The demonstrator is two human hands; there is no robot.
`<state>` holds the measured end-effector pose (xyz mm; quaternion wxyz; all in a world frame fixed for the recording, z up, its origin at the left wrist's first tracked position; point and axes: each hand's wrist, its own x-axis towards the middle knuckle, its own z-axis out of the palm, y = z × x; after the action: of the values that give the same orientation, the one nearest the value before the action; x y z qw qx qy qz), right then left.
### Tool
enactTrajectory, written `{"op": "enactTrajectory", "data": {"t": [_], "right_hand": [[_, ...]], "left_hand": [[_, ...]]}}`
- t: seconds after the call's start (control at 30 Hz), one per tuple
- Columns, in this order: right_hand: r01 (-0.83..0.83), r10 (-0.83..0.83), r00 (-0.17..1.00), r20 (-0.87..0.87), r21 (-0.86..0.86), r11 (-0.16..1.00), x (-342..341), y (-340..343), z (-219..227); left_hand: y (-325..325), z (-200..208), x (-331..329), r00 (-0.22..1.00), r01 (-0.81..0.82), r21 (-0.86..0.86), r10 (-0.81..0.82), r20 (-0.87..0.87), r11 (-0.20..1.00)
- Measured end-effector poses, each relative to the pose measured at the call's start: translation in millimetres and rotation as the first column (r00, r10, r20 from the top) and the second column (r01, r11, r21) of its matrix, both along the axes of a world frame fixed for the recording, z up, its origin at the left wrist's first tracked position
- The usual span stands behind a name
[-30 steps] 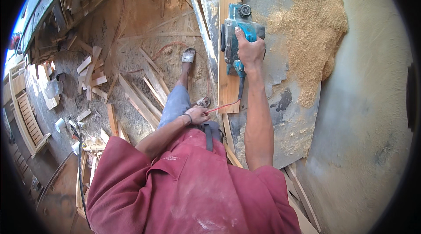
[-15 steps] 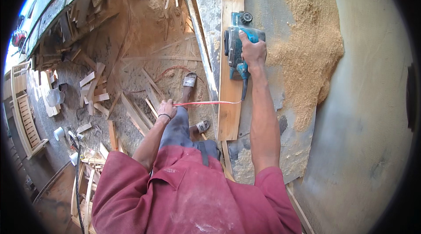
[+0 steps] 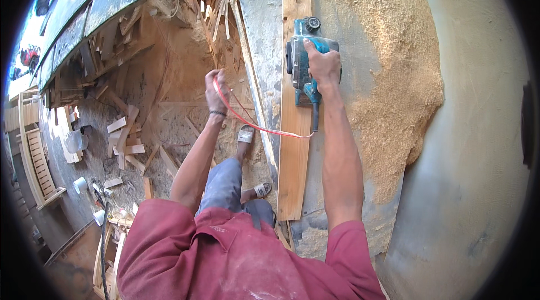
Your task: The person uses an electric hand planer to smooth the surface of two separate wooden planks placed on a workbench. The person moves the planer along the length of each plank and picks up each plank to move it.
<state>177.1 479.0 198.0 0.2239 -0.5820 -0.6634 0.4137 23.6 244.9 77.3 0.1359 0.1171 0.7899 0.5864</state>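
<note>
A teal electric hand planer (image 3: 304,69) rests on a long wooden board (image 3: 293,170), which lies lengthwise on a grey bench. My right hand (image 3: 324,67) is closed round the planer's top handle, the thumb pointing forward. From the planer's rear a red-and-white power cord (image 3: 270,130) runs left in a sagging curve. My left hand (image 3: 216,89), a dark band at its wrist, is raised beyond the bench's left edge and closed on this cord. Part of the cord hangs down beside that hand.
Wood shavings (image 3: 402,75) pile up along the bench's right side, by a plain wall (image 3: 472,120). Offcuts (image 3: 125,134) lie on the floor at left. A metal-topped table (image 3: 101,10) with scrap wood beneath stands at far left. My sandalled feet are beside the bench.
My left hand has moved forward and up, lifting the cord into a loop. My right hand keeps its grip on the planer, and the view has shifted forward.
</note>
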Motion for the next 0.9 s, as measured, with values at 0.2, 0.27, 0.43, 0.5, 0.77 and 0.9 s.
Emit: {"op": "enactTrajectory", "data": {"t": [0.2,0.27,0.43,0.5,0.77,0.9], "right_hand": [[-0.019,0.022,0.998,0.056,-0.053,0.998,-50.2,55.7,16.0],[-0.036,0.046,0.996,0.083,-0.122,0.992,-64.1,71.3,29.8],[-0.010,0.017,0.996,0.093,-0.077,0.997,-103.7,112.9,24.1],[-0.006,0.013,0.996,0.087,-0.081,0.997,-117.1,130.7,24.6],[0.017,-0.015,0.997,0.070,-0.037,0.999,-162.5,191.6,14.0],[0.003,-0.001,0.999,0.053,-0.029,1.000,-186.2,211.9,23.5]], "left_hand": [[142.3,27.2,-29.8,0.979,0.068,0.244,-0.018,-0.204,0.967],[177.9,24.4,-46.4,0.971,0.126,0.186,-0.083,-0.223,0.974],[224.6,4.5,-64.7,0.828,0.225,-0.157,-0.274,-0.489,0.962],[222.7,-4.4,-63.4,0.767,0.273,-0.214,-0.347,-0.540,0.938],[224.1,24.4,-54.6,0.668,0.321,-0.424,-0.520,-0.532,0.847],[224.1,22.0,-55.4,0.676,0.304,-0.499,-0.553,-0.488,0.812]]}}
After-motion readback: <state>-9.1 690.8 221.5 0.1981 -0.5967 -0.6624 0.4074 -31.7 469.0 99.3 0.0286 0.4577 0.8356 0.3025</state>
